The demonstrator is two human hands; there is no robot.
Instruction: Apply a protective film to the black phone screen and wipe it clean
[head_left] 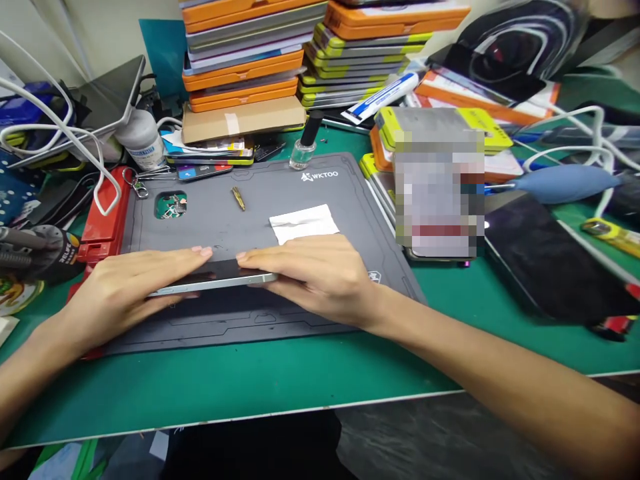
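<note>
Red and long, a tool (106, 213) is lying left of the grey mat (210, 220). The left hand (120, 283) is grasping one end of a silver-edged phone (217, 270) over the mat's near half; the right hand (325, 270) is pinching the other. Farther right, a black device (545, 263) is resting on the desk (300, 380).

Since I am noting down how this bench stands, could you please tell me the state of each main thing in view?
Left hand: closed on the phone
Right hand: closed on the phone's other end
Phone: held between both hands, dark face showing
Glass bottle: upright, black cap on
White paper: creased, lying on the mat
Brass piece: lying on the mat
White jar: upright
Orange cases: stacked
</note>
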